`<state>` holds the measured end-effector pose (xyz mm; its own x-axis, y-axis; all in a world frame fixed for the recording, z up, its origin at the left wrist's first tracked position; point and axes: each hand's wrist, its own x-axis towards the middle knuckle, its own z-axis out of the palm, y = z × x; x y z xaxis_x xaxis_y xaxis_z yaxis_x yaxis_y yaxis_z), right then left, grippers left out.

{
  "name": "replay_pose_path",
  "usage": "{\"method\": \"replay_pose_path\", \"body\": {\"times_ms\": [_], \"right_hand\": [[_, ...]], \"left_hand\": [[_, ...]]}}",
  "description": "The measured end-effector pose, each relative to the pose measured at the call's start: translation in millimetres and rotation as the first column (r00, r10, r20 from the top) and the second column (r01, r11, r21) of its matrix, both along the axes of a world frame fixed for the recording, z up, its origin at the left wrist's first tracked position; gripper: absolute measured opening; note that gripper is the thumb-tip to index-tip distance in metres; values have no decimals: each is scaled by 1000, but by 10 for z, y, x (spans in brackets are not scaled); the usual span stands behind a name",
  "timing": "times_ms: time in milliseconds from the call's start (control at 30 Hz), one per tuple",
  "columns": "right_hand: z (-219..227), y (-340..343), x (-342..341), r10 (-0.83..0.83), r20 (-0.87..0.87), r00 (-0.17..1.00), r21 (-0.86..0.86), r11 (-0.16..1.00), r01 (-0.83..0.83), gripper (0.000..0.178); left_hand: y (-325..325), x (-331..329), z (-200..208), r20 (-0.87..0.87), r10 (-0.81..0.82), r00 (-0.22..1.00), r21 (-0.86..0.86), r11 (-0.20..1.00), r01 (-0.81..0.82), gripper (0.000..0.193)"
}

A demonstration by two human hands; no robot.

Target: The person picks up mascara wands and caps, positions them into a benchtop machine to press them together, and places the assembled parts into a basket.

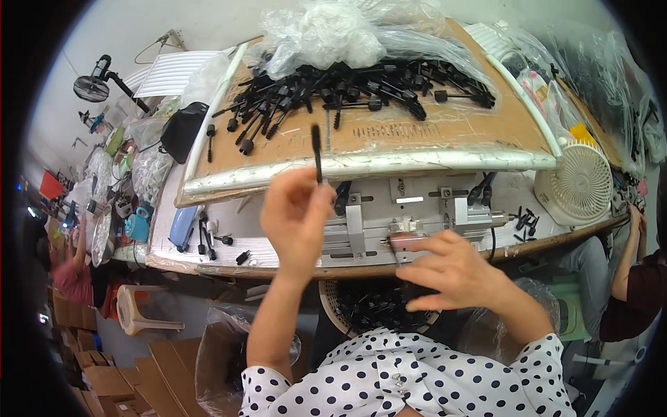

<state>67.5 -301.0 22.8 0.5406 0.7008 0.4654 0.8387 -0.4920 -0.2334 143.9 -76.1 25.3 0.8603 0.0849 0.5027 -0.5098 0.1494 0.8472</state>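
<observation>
My left hand [295, 219] is raised over the front of the bench, thumb and fingers pinched on a black mascara wand [317, 149] with its bristle end up. My right hand [451, 271] is bent over the front of a metal clamping fixture [354, 229]. Its fingers are curled beside a small pinkish, shiny part [411, 243]; what they hold is hidden. Behind both hands, a heap of black mascara wands [340, 87] with caps lies on a tilted cardboard-covered board [271, 156].
Clear plastic sheeting [319, 35] covers the heap's back. A white fan [573, 184] stands at right. Several loose black pieces [531, 222] lie near it, others [207, 236] at left by a blue box [183, 226]. A basket of black parts [375, 306] sits below the bench edge. Other people work on both sides.
</observation>
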Motion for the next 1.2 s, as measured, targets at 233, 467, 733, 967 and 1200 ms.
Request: {"method": "replay_pose_path", "body": {"times_ms": [233, 467, 733, 967, 1200], "right_hand": [[478, 40, 1417, -412, 347, 842, 238, 907, 346, 9], [544, 122, 1894, -642, 273, 716, -164, 702, 693, 19], [594, -513, 1262, -313, -397, 863, 457, 748, 482, 28], [420, -526, 620, 59, -453, 889, 661, 691, 291, 38], [-24, -273, -38, 23, -88, 996, 297, 955, 4, 31]], "left_hand": [[-411, -615, -561, 152, -23, 988, 484, 873, -54, 27], [-653, -717, -861, 104, -124, 987, 625, 780, 32, 38], [-776, -720, -824, 184, -77, 980, 740, 668, -86, 34], [-795, -680, -762, 152, -68, 986, 750, 657, -70, 31], [-286, -501, -149, 118, -466, 877, 647, 706, 289, 23]]}}
